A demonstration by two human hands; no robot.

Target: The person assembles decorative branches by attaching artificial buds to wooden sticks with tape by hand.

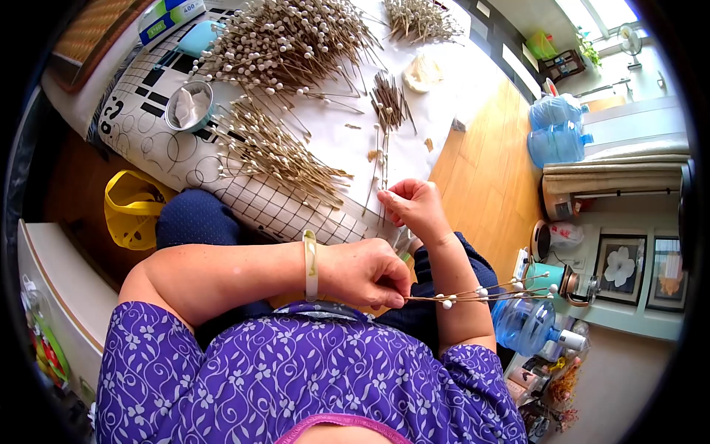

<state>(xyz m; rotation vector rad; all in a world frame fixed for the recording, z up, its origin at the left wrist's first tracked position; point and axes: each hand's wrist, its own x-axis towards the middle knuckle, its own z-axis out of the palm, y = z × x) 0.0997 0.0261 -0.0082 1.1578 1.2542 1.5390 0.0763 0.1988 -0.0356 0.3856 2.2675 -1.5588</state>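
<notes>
My left hand is closed in a pinch on the stem ends of a few sprigs with white berries, which point to the right across my right forearm. Farther forward, at the table's near edge, my right hand has its thumb and forefinger pinched on a thin stem. Beyond it lies a small bundle of bare brown twigs. A loose bunch of berry sprigs rests on the cloth left of my right hand, and a large heap of them lies behind.
On the table are a grey-rimmed bowl with white material, a cream-coloured round item and another sprig pile. A yellow bag is at the left. Blue water bottles stand at the right.
</notes>
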